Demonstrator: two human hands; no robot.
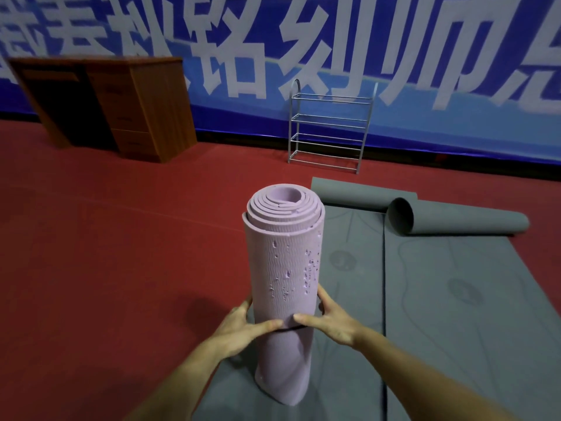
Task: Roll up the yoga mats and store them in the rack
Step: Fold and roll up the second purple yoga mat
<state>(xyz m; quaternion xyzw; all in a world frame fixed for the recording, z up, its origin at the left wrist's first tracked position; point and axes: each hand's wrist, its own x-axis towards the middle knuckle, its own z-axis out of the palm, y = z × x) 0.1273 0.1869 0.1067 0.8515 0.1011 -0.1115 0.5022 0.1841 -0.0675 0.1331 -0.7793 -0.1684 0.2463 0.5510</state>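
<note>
On the red floor [121, 238] in front of me, two grey yoga mats [455, 314] lie side by side, each rolled only at its far end, so they are work yet to do. Against the blue banner wall [425, 71] stands the metal rack [329, 129], its wire shelves bare, well apart from where I am. A wooden desk [121, 107] stands to its left.

Between my arms stands the rolled lilac yoga mat [285, 259], upright on its end, its foot resting on the near grey mat. The spiral at the top is a bit loose and uneven, with one layer edge sticking out. Its surface is ribbed foam, pitted and torn in spots, so I judge it light, soft and grippy rather than slick, but ready to spring open if I let go.

My left hand [239, 326] and right hand [331, 323] both wrap the roll at about its lower third, fingers curled round the back, thumbs nearly meeting in front over what looks like a thin dark band. For carrying, I think a hold nearer the middle, squeezing the outer flap shut, would serve best.
</note>
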